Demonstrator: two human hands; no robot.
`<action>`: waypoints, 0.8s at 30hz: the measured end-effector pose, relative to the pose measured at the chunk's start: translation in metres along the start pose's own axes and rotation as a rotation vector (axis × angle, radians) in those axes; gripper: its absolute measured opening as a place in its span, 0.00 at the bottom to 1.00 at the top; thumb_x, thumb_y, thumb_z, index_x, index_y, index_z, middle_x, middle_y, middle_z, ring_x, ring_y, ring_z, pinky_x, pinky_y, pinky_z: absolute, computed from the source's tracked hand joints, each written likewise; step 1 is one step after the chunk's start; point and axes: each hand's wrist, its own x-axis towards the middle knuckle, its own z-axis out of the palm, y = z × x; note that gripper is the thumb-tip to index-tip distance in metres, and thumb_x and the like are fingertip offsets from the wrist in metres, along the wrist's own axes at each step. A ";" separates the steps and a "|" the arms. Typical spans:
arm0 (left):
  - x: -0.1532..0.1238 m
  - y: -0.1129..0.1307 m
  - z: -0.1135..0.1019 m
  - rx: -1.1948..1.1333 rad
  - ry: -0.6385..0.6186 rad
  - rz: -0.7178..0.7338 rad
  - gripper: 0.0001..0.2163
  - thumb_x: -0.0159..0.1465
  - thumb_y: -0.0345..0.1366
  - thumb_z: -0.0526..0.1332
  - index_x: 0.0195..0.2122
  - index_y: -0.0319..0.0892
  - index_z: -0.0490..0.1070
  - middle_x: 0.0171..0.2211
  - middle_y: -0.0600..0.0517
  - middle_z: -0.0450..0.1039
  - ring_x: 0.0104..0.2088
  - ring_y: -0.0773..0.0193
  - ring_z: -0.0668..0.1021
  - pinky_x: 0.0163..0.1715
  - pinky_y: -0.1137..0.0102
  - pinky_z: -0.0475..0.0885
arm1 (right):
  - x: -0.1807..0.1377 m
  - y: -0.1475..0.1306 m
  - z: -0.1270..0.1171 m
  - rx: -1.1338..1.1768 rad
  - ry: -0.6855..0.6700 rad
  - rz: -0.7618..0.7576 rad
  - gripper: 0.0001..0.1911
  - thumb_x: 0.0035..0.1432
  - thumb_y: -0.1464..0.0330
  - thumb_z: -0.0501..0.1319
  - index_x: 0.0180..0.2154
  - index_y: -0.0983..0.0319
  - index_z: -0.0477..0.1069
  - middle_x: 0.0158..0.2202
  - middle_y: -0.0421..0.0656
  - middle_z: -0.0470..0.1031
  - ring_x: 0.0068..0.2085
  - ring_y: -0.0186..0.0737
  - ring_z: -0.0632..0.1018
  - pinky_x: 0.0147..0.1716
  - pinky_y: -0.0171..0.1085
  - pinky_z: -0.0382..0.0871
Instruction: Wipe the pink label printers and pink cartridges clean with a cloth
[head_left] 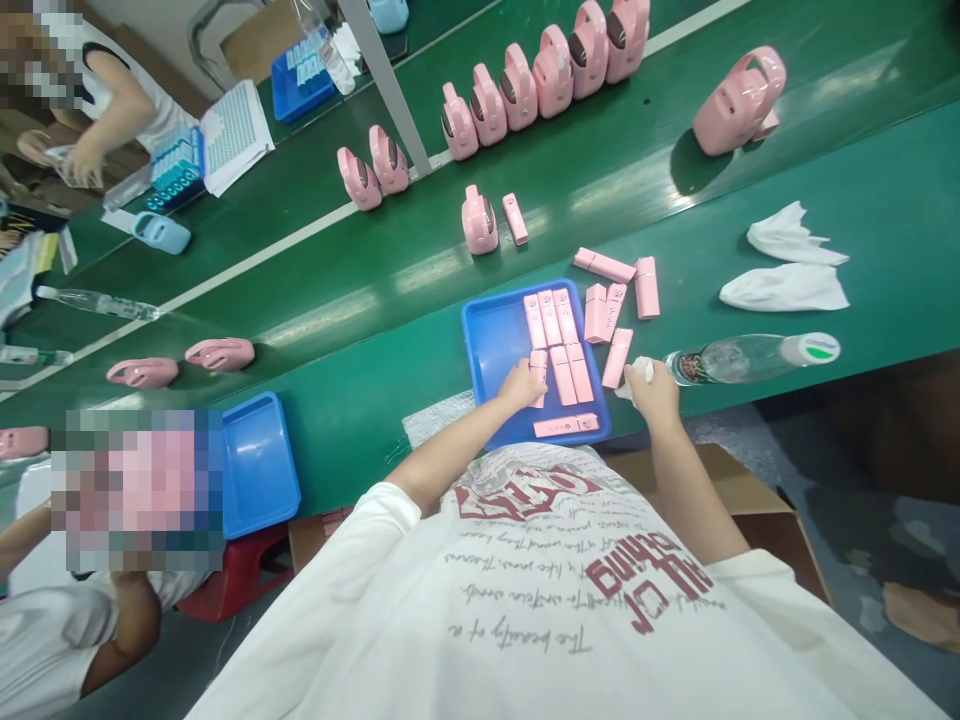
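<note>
My left hand reaches into a blue tray, its fingers closed around a small pink oblong piece. Beside it in the tray stand several similar pink pieces in two rows, and one more pink piece lies along the near side. Right of the tray, my right hand is closed on a crumpled white cloth. Just left of that hand a loose pink piece lies on the green table, with several others farther back.
A clear bottle lies right of my right hand, with white cloths behind it. Handled pink devices stand in a row along the far green bench. Another blue tray sits by a co-worker at left; a second person works across the bench.
</note>
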 end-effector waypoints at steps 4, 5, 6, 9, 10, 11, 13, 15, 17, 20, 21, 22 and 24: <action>-0.015 -0.010 -0.010 -0.140 -0.038 0.022 0.24 0.51 0.26 0.63 0.51 0.35 0.65 0.48 0.40 0.72 0.50 0.53 0.74 0.52 0.61 0.67 | -0.013 -0.008 -0.001 0.055 0.011 -0.062 0.26 0.48 0.62 0.57 0.48 0.68 0.68 0.46 0.57 0.73 0.46 0.52 0.74 0.50 0.50 0.66; -0.021 -0.012 -0.014 -0.187 -0.060 0.023 0.22 0.53 0.28 0.62 0.51 0.35 0.65 0.45 0.42 0.74 0.46 0.56 0.76 0.49 0.63 0.69 | -0.017 -0.010 -0.001 0.081 0.007 -0.088 0.26 0.48 0.62 0.56 0.49 0.67 0.67 0.46 0.55 0.74 0.46 0.50 0.74 0.50 0.49 0.67; -0.029 -0.013 -0.019 -0.232 -0.080 0.021 0.20 0.55 0.29 0.60 0.51 0.36 0.65 0.42 0.44 0.75 0.43 0.59 0.77 0.46 0.64 0.71 | -0.020 -0.011 -0.001 0.111 0.000 -0.118 0.26 0.49 0.61 0.56 0.49 0.66 0.68 0.46 0.54 0.74 0.45 0.49 0.74 0.49 0.48 0.67; -0.055 -0.014 -0.041 -0.318 -0.103 -0.001 0.17 0.61 0.35 0.54 0.51 0.37 0.64 0.35 0.47 0.74 0.34 0.63 0.77 0.37 0.67 0.74 | -0.027 -0.015 0.000 0.178 -0.024 -0.179 0.25 0.48 0.58 0.56 0.46 0.65 0.69 0.42 0.51 0.75 0.42 0.49 0.75 0.46 0.49 0.69; -0.063 -0.016 -0.050 -0.316 -0.090 -0.015 0.18 0.62 0.36 0.54 0.53 0.38 0.63 0.34 0.48 0.73 0.32 0.64 0.77 0.34 0.67 0.74 | -0.029 -0.016 0.000 0.177 -0.036 -0.183 0.24 0.48 0.57 0.56 0.44 0.65 0.70 0.40 0.51 0.76 0.41 0.49 0.75 0.45 0.49 0.69; -0.071 -0.018 -0.060 -0.294 -0.066 -0.032 0.20 0.62 0.37 0.55 0.54 0.39 0.61 0.34 0.48 0.72 0.30 0.65 0.76 0.31 0.68 0.73 | -0.030 -0.017 0.001 0.164 -0.051 -0.182 0.24 0.48 0.57 0.56 0.44 0.65 0.70 0.39 0.51 0.76 0.40 0.49 0.75 0.45 0.49 0.69; -0.083 -0.025 -0.082 -0.199 0.004 -0.085 0.24 0.60 0.37 0.58 0.58 0.40 0.56 0.36 0.48 0.72 0.26 0.67 0.75 0.28 0.70 0.72 | -0.032 -0.017 0.002 0.138 -0.081 -0.182 0.25 0.47 0.57 0.56 0.44 0.65 0.71 0.40 0.51 0.76 0.41 0.48 0.75 0.45 0.48 0.69; -0.091 -0.035 -0.106 -0.052 0.088 -0.157 0.27 0.58 0.35 0.61 0.58 0.40 0.55 0.39 0.46 0.73 0.25 0.67 0.75 0.26 0.71 0.70 | -0.034 -0.016 0.002 0.127 -0.106 -0.184 0.26 0.48 0.57 0.56 0.45 0.65 0.71 0.41 0.51 0.76 0.42 0.48 0.75 0.45 0.47 0.68; -0.093 -0.047 -0.128 0.119 0.170 -0.230 0.22 0.57 0.34 0.62 0.53 0.39 0.61 0.42 0.42 0.73 0.29 0.64 0.76 0.28 0.71 0.69 | -0.037 -0.014 0.002 0.120 -0.116 -0.175 0.27 0.48 0.56 0.56 0.46 0.66 0.71 0.43 0.53 0.76 0.43 0.49 0.75 0.46 0.48 0.68; -0.088 -0.061 -0.151 0.373 0.237 -0.327 0.10 0.57 0.34 0.62 0.40 0.39 0.70 0.42 0.40 0.74 0.39 0.55 0.77 0.33 0.70 0.67 | -0.041 -0.009 0.002 0.096 -0.119 -0.156 0.28 0.47 0.56 0.56 0.47 0.66 0.72 0.43 0.54 0.76 0.44 0.51 0.75 0.47 0.50 0.67; -0.085 -0.064 -0.156 0.437 0.233 -0.353 0.07 0.58 0.35 0.61 0.36 0.39 0.72 0.39 0.40 0.75 0.40 0.53 0.77 0.33 0.69 0.67 | -0.042 -0.008 0.002 0.087 -0.119 -0.150 0.28 0.47 0.56 0.56 0.47 0.66 0.72 0.43 0.54 0.76 0.44 0.51 0.75 0.47 0.50 0.67; -0.082 -0.065 -0.159 0.489 0.221 -0.374 0.07 0.59 0.37 0.61 0.32 0.39 0.72 0.36 0.40 0.76 0.40 0.52 0.77 0.33 0.69 0.66 | -0.044 -0.007 0.001 0.077 -0.117 -0.145 0.28 0.47 0.56 0.56 0.46 0.66 0.72 0.42 0.53 0.76 0.43 0.51 0.75 0.46 0.50 0.67; -0.075 -0.064 -0.162 0.567 0.189 -0.403 0.10 0.60 0.41 0.60 0.28 0.39 0.72 0.31 0.41 0.76 0.38 0.52 0.78 0.32 0.69 0.66 | -0.045 -0.005 0.000 0.060 -0.107 -0.136 0.28 0.46 0.56 0.56 0.45 0.65 0.73 0.42 0.52 0.77 0.43 0.51 0.75 0.46 0.50 0.67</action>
